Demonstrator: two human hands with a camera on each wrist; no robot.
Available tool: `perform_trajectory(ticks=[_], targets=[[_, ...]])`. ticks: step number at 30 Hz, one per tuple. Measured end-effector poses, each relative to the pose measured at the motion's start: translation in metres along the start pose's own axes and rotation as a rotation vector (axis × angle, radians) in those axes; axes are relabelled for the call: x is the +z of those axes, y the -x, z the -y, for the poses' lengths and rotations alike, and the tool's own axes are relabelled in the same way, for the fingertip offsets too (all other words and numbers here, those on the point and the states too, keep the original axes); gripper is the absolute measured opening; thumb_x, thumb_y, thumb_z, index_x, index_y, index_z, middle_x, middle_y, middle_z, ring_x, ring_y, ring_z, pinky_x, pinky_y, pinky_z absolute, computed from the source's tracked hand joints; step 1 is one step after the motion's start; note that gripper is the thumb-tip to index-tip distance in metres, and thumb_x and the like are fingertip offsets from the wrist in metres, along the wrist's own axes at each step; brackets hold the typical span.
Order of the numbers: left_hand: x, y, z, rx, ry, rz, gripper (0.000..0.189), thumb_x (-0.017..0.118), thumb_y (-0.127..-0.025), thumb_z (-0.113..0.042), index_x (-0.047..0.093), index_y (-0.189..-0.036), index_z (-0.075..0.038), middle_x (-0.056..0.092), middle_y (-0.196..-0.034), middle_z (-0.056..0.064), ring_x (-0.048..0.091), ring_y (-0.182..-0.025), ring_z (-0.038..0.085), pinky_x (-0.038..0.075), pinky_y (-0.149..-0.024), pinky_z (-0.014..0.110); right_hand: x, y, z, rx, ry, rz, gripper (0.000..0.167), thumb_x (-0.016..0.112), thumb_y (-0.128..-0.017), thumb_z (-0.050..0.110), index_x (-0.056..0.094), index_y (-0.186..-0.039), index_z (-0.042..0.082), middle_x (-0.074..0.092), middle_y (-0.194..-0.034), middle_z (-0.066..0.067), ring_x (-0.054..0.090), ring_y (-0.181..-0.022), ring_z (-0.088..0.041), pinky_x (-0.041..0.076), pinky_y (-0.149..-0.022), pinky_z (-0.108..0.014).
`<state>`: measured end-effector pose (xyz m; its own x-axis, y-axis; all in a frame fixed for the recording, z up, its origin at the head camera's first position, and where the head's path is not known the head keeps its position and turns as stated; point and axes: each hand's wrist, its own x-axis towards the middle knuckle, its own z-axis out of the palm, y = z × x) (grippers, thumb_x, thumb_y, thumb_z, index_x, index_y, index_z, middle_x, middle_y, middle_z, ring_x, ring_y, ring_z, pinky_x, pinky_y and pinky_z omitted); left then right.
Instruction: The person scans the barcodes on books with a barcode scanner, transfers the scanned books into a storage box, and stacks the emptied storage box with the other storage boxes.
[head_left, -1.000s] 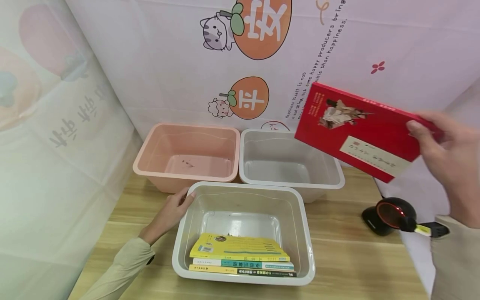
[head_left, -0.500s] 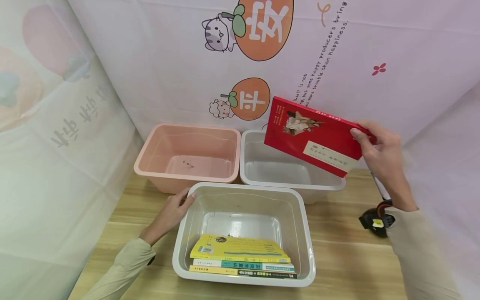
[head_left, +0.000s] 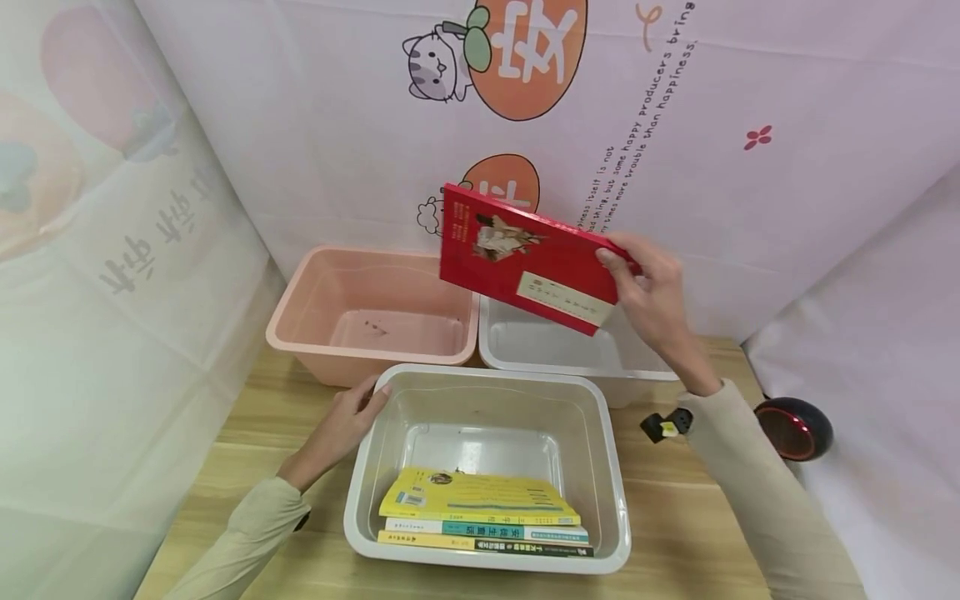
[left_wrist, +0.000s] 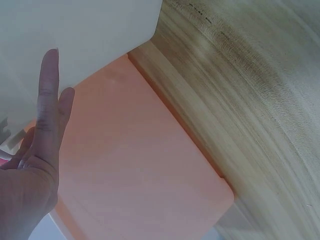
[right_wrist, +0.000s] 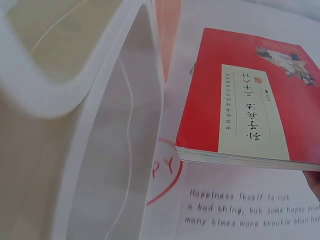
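My right hand (head_left: 651,287) pinches a red paperback book (head_left: 495,275) by its right end, thumb on the cover. The book is raised in the air and tilted, overlapping the two back bins in the head view. In the right wrist view the red book (right_wrist: 202,110) shows a cream title panel and a picture; only a bit of the fingers shows there. My left hand (head_left: 348,421) holds the left rear corner of the front beige bin (head_left: 611,467), thumb over the rim. In the left wrist view the left hand (left_wrist: 45,130) has fingers extended beside the bin wall.
Inside the front bin lie a yellow book (head_left: 480,497) and several others, spines forward. Behind it stand a pink bin (head_left: 375,354) and a grey bin (head_left: 570,367), side by side against a printed cloth. A black round device (head_left: 793,429) stands at the right.
My right hand has carried the red book leftward, from the right of the back grey bin to above where the two back bins meet. The left hand and front bin have stayed put.
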<state>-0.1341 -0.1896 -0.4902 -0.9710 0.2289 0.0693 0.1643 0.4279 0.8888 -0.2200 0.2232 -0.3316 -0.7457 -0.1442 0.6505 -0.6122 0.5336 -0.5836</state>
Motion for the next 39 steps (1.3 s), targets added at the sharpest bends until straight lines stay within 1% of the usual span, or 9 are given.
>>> perform_trajectory(ticks=[6, 11, 18, 20, 23, 30, 33, 35, 39], targets=[[0.001, -0.001, 0.001, 0.0, -0.015, -0.013, 0.035, 0.053, -0.111, -0.026, 0.062, -0.136, -0.004, 0.075, -0.104, 0.017, 0.071, -0.081, 0.017, 0.06, -0.065, 0.028, 0.036, -0.015, 0.018, -0.046, -0.064, 0.038, 0.032, 0.066, -0.1, 0.001, 0.067, -0.132, 0.0, 0.073, -0.122, -0.015, 0.069, -0.097, -0.015, 0.05, -0.08, -0.011], [0.002, 0.0, -0.001, -0.046, -0.038, -0.023, 0.041, 0.052, -0.111, -0.03, 0.061, -0.141, -0.003, 0.075, -0.111, 0.019, 0.072, -0.084, 0.018, 0.06, -0.067, 0.027, 0.068, -0.027, 0.029, -0.074, -0.116, 0.106, 0.032, 0.064, -0.102, 0.003, 0.066, -0.133, 0.0, 0.074, -0.123, -0.013, 0.073, -0.099, -0.025, 0.052, -0.079, -0.015], [0.004, -0.001, -0.004, -0.1, -0.058, -0.029, 0.046, 0.052, -0.111, -0.036, 0.06, -0.143, -0.004, 0.073, -0.118, 0.02, 0.073, -0.09, 0.021, 0.059, -0.071, 0.027, 0.112, -0.029, 0.033, -0.082, -0.15, 0.178, 0.033, 0.064, -0.103, 0.005, 0.065, -0.136, 0.0, 0.073, -0.124, -0.012, 0.073, -0.1, -0.024, 0.063, -0.078, -0.043], [0.004, -0.001, -0.004, -0.106, -0.051, -0.025, 0.046, 0.052, -0.111, -0.036, 0.061, -0.142, -0.004, 0.073, -0.116, 0.02, 0.072, -0.088, 0.021, 0.059, -0.069, 0.027, 0.124, -0.028, 0.035, -0.072, -0.162, 0.2, 0.034, 0.064, -0.103, 0.007, 0.065, -0.137, 0.002, 0.073, -0.125, -0.011, 0.073, -0.102, -0.024, 0.063, -0.081, -0.047], [0.003, 0.0, -0.005, -0.113, -0.032, -0.018, 0.046, 0.052, -0.111, -0.037, 0.061, -0.141, -0.004, 0.073, -0.113, 0.019, 0.073, -0.084, 0.019, 0.06, -0.067, 0.027, 0.139, -0.025, 0.038, -0.057, -0.161, 0.233, 0.035, 0.065, -0.103, 0.01, 0.065, -0.138, 0.007, 0.072, -0.128, -0.008, 0.071, -0.107, -0.022, 0.063, -0.086, -0.043], [0.003, 0.002, -0.005, -0.122, -0.023, -0.017, 0.047, 0.051, -0.112, -0.038, 0.059, -0.144, -0.004, 0.072, -0.112, 0.019, 0.072, -0.081, 0.018, 0.061, -0.065, 0.028, 0.163, -0.026, 0.049, -0.092, -0.116, 0.294, 0.033, 0.064, -0.105, 0.015, 0.066, -0.138, 0.013, 0.072, -0.128, -0.007, 0.071, -0.109, -0.02, 0.061, -0.09, -0.035], [0.003, 0.002, -0.005, -0.127, -0.032, -0.022, 0.047, 0.051, -0.112, -0.037, 0.058, -0.145, -0.005, 0.072, -0.116, 0.02, 0.072, -0.083, 0.02, 0.062, -0.066, 0.029, 0.173, -0.024, 0.052, -0.069, -0.097, 0.308, 0.035, 0.063, -0.106, 0.02, 0.064, -0.141, 0.016, 0.07, -0.133, -0.004, 0.066, -0.115, -0.019, 0.059, -0.095, -0.033], [0.004, 0.001, -0.006, -0.116, -0.041, -0.022, 0.047, 0.051, -0.112, -0.037, 0.059, -0.144, -0.005, 0.072, -0.118, 0.02, 0.072, -0.085, 0.02, 0.061, -0.068, 0.028, 0.178, -0.02, 0.05, -0.044, -0.097, 0.328, 0.035, 0.062, -0.106, 0.02, 0.064, -0.141, 0.015, 0.071, -0.131, -0.004, 0.066, -0.113, -0.018, 0.058, -0.094, -0.031], [0.005, 0.002, -0.007, -0.093, -0.065, -0.046, 0.042, 0.052, -0.111, -0.034, 0.064, -0.138, -0.004, 0.073, -0.115, 0.018, 0.07, -0.088, 0.019, 0.059, -0.072, 0.028, 0.188, -0.01, 0.041, 0.002, -0.136, 0.456, 0.032, 0.059, -0.108, 0.018, 0.064, -0.138, 0.01, 0.073, -0.122, -0.007, 0.067, -0.103, -0.02, 0.058, -0.09, -0.029]])
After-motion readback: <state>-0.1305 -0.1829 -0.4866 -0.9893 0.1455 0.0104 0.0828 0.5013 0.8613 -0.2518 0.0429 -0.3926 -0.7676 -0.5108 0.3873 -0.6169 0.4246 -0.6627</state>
